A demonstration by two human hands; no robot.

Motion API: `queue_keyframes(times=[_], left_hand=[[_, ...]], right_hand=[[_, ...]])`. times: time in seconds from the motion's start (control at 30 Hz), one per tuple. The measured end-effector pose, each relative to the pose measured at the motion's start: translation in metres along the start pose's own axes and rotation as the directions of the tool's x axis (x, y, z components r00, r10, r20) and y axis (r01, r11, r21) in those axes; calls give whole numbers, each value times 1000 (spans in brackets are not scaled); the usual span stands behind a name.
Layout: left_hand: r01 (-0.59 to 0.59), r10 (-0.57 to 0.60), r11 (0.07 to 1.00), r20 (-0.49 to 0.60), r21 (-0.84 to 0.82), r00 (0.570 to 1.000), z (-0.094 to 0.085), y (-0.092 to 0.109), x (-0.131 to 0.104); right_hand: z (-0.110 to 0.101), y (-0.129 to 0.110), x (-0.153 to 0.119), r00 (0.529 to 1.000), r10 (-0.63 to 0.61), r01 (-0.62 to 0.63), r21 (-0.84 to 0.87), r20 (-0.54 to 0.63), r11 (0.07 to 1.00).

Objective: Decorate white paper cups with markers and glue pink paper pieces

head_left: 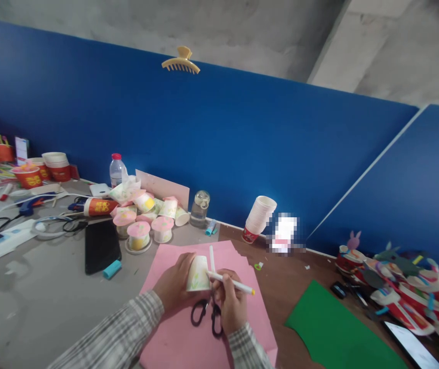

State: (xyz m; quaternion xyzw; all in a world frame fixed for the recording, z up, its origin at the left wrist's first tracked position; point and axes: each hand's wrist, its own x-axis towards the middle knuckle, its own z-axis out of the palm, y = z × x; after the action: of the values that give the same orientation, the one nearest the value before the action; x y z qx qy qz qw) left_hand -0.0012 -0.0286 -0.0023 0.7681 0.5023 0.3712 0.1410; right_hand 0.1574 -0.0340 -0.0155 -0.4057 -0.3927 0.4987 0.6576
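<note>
The left hand [174, 284] clasps a leaf-patterned white paper cup [198, 274], its right side facing the slanting white marker [241, 287] pinched in the right hand [233, 308].

Our tapered paper cup [197, 271] was white with pale green leaf prints, and our slim felt-tip marker [237, 285] had a white barrel and a yellow end. Our long fabric sleeves [137, 315] were plaid in grey and white. We had a flat sheet of pink paper [173, 346], scissors with black looped handles [192, 315] and a green flat sheet [342, 328]. We saw a plain blue partition panel [223, 133], a pale yellow toothed claw clip [182, 64], a glossy black phone [102, 246] and a turquoise cylindrical cap [112, 269]. Our tabletop was grey [50, 312] on the left, brown [281, 279] on the right.
</note>
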Motion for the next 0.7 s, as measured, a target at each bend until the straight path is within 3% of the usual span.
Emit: queue_keyframes(times=[0.17, 0.7], left_hand=[[41, -40, 999, 4, -16, 999, 1, -4, -1], [88, -88, 996, 11, -25, 996, 0, -2, 0]], right_hand=[[1, 1, 2, 998, 7, -4, 37, -57, 999], [6, -7, -2, 1000, 0, 0, -8, -30, 1000]])
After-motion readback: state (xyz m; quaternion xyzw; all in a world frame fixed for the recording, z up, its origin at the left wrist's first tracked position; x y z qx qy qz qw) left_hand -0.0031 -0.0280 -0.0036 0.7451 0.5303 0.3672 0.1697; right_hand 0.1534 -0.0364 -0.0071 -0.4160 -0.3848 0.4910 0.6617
